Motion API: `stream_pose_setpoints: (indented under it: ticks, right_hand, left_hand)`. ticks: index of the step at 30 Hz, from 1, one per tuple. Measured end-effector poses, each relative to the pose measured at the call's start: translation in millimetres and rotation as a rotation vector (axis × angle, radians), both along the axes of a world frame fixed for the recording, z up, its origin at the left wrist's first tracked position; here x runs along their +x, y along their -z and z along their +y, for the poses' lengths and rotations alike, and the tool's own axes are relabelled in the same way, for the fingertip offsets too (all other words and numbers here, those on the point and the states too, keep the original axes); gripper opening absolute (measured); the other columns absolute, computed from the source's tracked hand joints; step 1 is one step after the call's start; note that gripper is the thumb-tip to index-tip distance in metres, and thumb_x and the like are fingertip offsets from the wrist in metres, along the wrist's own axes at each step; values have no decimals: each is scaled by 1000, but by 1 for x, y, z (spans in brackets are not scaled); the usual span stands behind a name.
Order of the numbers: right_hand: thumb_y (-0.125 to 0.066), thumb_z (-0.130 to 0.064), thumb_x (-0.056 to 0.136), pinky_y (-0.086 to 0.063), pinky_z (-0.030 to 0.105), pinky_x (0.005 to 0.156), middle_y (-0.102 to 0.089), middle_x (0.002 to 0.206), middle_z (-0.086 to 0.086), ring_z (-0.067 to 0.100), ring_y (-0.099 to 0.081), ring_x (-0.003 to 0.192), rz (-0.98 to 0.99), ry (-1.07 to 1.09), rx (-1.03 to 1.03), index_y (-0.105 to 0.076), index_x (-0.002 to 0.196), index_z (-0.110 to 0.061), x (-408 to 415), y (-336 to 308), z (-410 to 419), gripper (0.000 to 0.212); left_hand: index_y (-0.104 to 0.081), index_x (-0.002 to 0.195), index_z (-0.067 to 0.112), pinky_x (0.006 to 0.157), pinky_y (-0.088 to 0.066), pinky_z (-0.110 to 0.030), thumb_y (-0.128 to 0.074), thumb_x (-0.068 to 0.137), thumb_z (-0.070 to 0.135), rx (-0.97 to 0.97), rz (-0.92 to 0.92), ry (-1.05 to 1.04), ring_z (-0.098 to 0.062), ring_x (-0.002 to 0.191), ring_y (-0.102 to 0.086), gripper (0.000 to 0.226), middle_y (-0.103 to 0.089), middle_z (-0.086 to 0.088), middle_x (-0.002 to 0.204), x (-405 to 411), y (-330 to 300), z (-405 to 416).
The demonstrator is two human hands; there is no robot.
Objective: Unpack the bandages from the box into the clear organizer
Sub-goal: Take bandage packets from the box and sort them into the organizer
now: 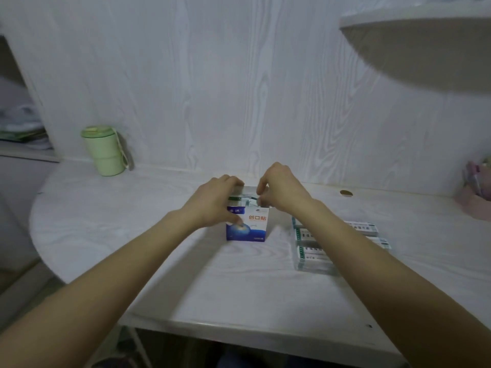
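A blue and white bandage box (pixel 253 227) stands upright in the middle of the white desk, its top open. My left hand (pixel 216 201) grips the box from the left, thumb on its front face and fingers over the top edge. At the box's open top, my right hand (pixel 279 189) pinches a bunch of bandage strips (pixel 249 199) that stick up out of it. To the right lies the clear organizer (pixel 313 254), partly hidden under my right forearm, with white and green bandage strips (pixel 364 227) lined up in its rows.
A green lidded cup (pixel 105 150) stands at the back left by the wall. A pink container (pixel 473 192) sits at the far right edge. A small brass-coloured cap (pixel 346 192) lies in the desk surface. A curved white shelf (pixel 414 30) overhangs the upper right. The desk's front edge (pixel 239 329) is near.
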State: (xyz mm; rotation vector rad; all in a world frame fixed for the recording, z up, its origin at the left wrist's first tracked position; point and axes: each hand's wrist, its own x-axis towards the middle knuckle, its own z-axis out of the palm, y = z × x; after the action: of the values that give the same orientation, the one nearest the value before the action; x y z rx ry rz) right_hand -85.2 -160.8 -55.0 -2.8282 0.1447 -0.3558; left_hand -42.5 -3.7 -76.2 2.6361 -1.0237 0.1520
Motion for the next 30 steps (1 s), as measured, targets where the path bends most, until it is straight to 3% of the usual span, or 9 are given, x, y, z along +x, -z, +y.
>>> stream_pose_setpoints:
  ticks: [2,6,10,13,20,23,26,28,30]
  right_hand:
    - [-78,-11,74,-55,37,80,-51,112,9,24,-54,97,5,11,-65,-72,88,-8,-1,2,6,15]
    - [-78,-12,75,-47,31,66,-52,104,11,25,-53,89,8,-3,-114,-60,68,-11,-8,8,12,19]
    - [-76,-17,78,-45,34,70,-50,109,10,25,-49,100,-9,-51,-172,-68,85,-7,-14,13,13,14]
    - [-76,-18,78,-51,40,76,-52,109,8,23,-51,98,-46,-66,-111,-71,80,-7,-19,11,12,13]
    - [-74,-21,81,-52,37,76,-56,104,4,20,-57,90,-119,-29,29,-72,81,-7,-22,-1,4,14]
    - [-73,-24,82,-50,33,73,-62,96,4,18,-59,83,-145,-22,55,-73,83,-11,-17,-6,-3,13]
    - [-67,-22,87,-52,36,73,-64,84,2,21,-61,82,-137,-14,95,-71,87,-10,-15,-12,-8,13]
    - [-66,-21,88,-55,40,70,-67,80,4,22,-63,76,-154,-9,153,-70,87,-11,-15,-16,-10,11]
    - [-66,-20,87,-55,33,69,-69,79,5,17,-65,72,-202,-1,217,-71,87,-14,-18,-20,-14,8]
  left_hand:
    - [-42,132,17,89,-40,-31,-84,64,37,-33,-62,15,-20,110,-47,83,-50,0,127,-4,4,5]
    - [-44,128,18,84,-35,-27,-83,63,39,-91,-147,39,-19,108,-47,79,-51,3,124,-14,10,10]
    - [-43,129,18,90,-36,-28,-80,66,38,-97,-209,36,-18,111,-46,76,-50,4,127,-23,13,13]
    - [-43,129,18,91,-37,-29,-80,67,36,-89,-224,30,-18,111,-46,75,-50,3,127,-25,12,13]
    - [-41,134,19,92,-35,-28,-81,66,39,-41,-143,20,-20,113,-46,81,-50,2,128,-16,8,9]
    - [-36,139,19,99,-31,-30,-78,69,43,24,-93,10,-21,119,-44,85,-47,1,134,-5,5,5]
    - [-32,143,20,112,-21,-42,-71,72,55,83,10,-23,-19,127,-41,88,-44,2,140,4,2,0]
    - [-33,143,21,114,-15,-49,-60,76,64,24,78,-61,-19,131,-39,85,-44,2,143,9,-1,-5]
    - [-35,143,21,115,-11,-50,-50,85,61,-104,111,-45,-17,131,-41,72,-45,2,144,7,-8,-10]
